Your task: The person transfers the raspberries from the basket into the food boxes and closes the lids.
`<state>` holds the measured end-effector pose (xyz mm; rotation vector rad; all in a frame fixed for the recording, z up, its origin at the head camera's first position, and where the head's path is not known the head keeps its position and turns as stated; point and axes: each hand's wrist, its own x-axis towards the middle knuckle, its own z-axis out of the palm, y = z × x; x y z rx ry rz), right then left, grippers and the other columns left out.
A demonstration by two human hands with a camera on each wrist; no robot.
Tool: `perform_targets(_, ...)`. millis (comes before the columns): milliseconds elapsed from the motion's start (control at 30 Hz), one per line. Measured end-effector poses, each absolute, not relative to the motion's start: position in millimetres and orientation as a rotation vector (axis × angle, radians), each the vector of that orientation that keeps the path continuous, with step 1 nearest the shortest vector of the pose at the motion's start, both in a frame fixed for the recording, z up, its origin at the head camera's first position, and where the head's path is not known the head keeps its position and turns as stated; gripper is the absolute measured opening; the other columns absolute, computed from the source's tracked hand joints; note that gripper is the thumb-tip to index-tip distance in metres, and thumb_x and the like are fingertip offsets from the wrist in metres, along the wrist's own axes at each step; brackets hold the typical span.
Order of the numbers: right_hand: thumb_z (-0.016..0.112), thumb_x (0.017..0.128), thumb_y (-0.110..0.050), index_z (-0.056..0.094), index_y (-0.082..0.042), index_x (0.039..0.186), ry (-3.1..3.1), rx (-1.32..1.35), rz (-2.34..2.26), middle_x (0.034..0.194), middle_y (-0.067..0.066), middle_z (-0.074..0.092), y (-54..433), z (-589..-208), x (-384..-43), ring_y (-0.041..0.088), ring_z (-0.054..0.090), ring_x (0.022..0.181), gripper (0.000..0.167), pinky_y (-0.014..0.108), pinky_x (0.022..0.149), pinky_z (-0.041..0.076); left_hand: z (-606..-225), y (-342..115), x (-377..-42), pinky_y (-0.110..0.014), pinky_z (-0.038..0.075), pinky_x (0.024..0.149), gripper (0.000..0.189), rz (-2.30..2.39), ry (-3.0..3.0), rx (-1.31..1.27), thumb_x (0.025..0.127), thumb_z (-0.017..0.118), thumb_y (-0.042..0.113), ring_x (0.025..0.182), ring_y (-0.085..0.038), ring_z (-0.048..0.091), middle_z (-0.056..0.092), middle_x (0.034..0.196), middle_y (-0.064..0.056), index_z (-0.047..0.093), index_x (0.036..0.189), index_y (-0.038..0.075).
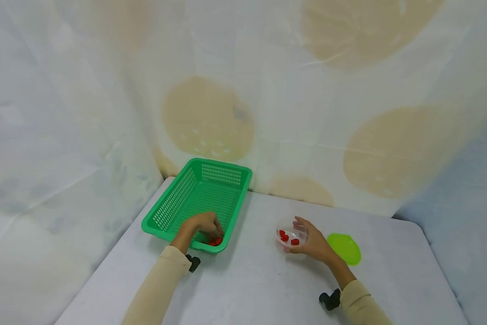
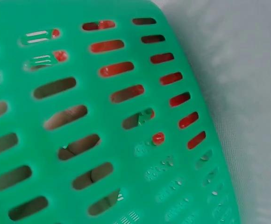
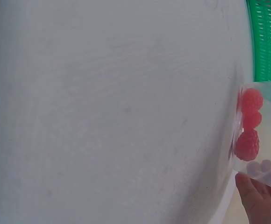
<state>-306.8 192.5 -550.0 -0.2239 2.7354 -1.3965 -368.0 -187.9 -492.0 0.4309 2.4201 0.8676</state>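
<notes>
My left hand reaches down into the near end of a green plastic basket, its fingertips at red raspberries there. Through the slots in the basket's wall, the left wrist view shows parts of the hand and the red berries. Whether the fingers pinch a berry is hidden. My right hand holds a small clear plastic cup on the table, thumb and fingers round its sides. Several raspberries lie in the cup's bottom, and pale purple round shapes show on its wall.
A bright green lid lies on the white table, just right of my right hand. The basket stands at the table's left side, near a patterned cloth wall that rises behind the table. Black wrist cameras hang at both sleeves.
</notes>
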Motion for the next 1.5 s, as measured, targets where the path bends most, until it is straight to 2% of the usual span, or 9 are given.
perform_targets(100,0.091,0.063,-0.04,0.032,-0.018,0.151,2.739,-0.221,-1.392,0.143,0.008,0.049,192,-549,-307,0.032,0.041,0.135,0.109,0.055,0.098,0.045,-492,-189,-369,-0.036,0.057,0.072,0.011,0.873,2.407,0.429,0.084,0.072,0.004,0.084,-0.019,0.067,0.072,0.092,-0.003,0.078,0.09,0.01)
perform_targets(633,0.091,0.06,-0.044,0.033,-0.018,0.151,2.71,-0.229,-1.423,0.143,0.008,0.049,193,-551,-307,0.031,0.043,0.134,0.112,0.055,0.097,0.046,-492,-191,-368,-0.034,0.057,0.069,0.012,0.854,2.428,0.415,0.083,0.072,0.004,0.083,-0.017,0.065,0.071,0.089,-0.002,0.078,0.09,0.012)
perform_targets(867,0.092,0.062,-0.04,0.032,-0.018,0.152,2.713,-0.227,-1.424,0.143,0.008,0.049,192,-549,-307,0.031,0.043,0.134,0.11,0.057,0.098,0.045,-490,-193,-365,-0.03,0.052,0.062,0.028,0.756,2.437,0.429,0.077,0.07,-0.006,0.081,-0.017,0.057,0.069,0.089,0.002,0.078,0.091,0.017)
perform_targets(967,0.091,0.062,-0.041,0.032,-0.018,0.152,2.712,-0.23,-1.425,0.143,0.008,0.049,191,-548,-308,0.03,0.043,0.134,0.109,0.056,0.097,0.045,-489,-192,-365,-0.03,0.051,0.06,0.029,0.736,2.453,0.432,0.076,0.069,-0.008,0.079,-0.017,0.056,0.069,0.087,0.002,0.078,0.089,0.017)
perform_targets(1200,0.092,0.061,-0.042,0.033,-0.018,0.151,2.708,-0.219,-1.427,0.143,0.008,0.049,192,-547,-308,0.031,0.043,0.134,0.111,0.056,0.097,0.046,-489,-195,-368,-0.033,0.054,0.062,0.024,0.779,2.465,0.442,0.077,0.07,-0.004,0.077,-0.018,0.06,0.07,0.084,0.001,0.078,0.087,0.016)
perform_targets(1367,0.092,0.059,-0.044,0.033,-0.018,0.151,2.719,-0.199,-1.413,0.143,0.008,0.049,192,-546,-306,0.032,0.043,0.134,0.112,0.057,0.096,0.046,-494,-200,-371,-0.036,0.056,0.068,0.014,1.042,2.451,0.394,0.078,0.073,0.005,0.08,-0.02,0.065,0.071,0.086,-0.002,0.076,0.09,0.011)
perform_targets(1500,0.092,0.059,-0.045,0.034,-0.017,0.151,2.715,-0.193,-1.412,0.143,0.008,0.05,192,-548,-305,0.032,0.043,0.134,0.112,0.056,0.097,0.046,-496,-202,-373,-0.042,0.058,0.076,0.018,1.374,2.344,0.34,0.084,0.074,0.01,0.083,-0.03,0.07,0.072,0.091,-0.017,0.07,0.099,0.001)
